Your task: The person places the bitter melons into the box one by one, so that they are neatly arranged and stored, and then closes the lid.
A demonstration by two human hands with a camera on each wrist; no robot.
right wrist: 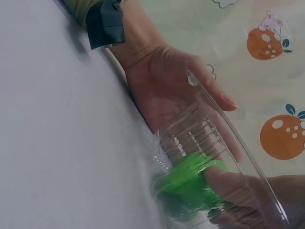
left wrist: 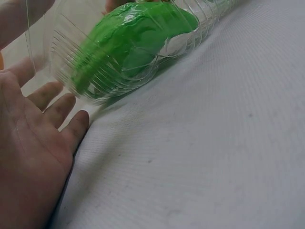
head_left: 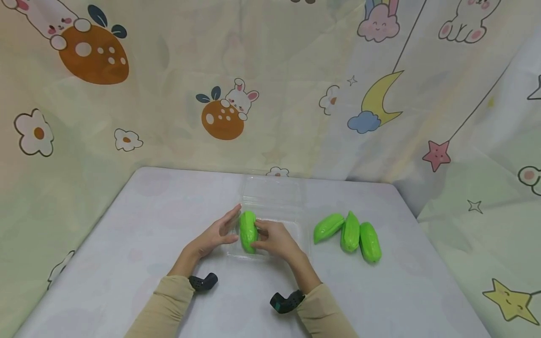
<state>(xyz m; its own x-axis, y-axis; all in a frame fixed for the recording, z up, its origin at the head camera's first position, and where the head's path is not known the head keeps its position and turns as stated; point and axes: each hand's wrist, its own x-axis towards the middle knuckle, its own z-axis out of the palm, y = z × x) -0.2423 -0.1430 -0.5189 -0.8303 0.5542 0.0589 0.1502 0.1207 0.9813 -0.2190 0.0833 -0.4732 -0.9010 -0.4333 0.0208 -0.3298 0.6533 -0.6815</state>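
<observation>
A: Anything in the grip on the right?
B: Yes. With the right hand (head_left: 276, 237), gripping a plump, elongated, glossy bright-green piece (head_left: 248, 232), by bent thumb and fingers at its right side.
A: Lying where?
B: In the left part of a clear, thin plastic box (head_left: 297, 231) with ribbed walls, lengthwise, with one end toward the near rim. Visible through clear plastic in both wrist views.
A: Lid raised or lowered?
B: Folded back. A flat, clear plastic lid (head_left: 272, 188), on the far side of the box.
A: And with the left hand (head_left: 215, 234)?
B: Gripping nothing. At the box's left side, with fingers extended and thumb toward the green piece. Close to the wall; cannot tell whether touching.
A: More of the same kind?
B: Three, to the right of the box: a slanted green piece (head_left: 328, 228), a pointed green piece (head_left: 350, 232) in the middle, a rounded green piece (head_left: 370, 242) farthest right. Close together; hard to tell whether touching.
A: On the arms?
B: Beige sleeves (head_left: 160, 307) and small black devices (head_left: 287, 303) at the wrists.
A: Beneath and behind?
B: Beneath, a white cloth-covered table (head_left: 236, 300); behind, a pale hanging cloth (head_left: 169, 103) printed with rabbits, flowers and stars.
</observation>
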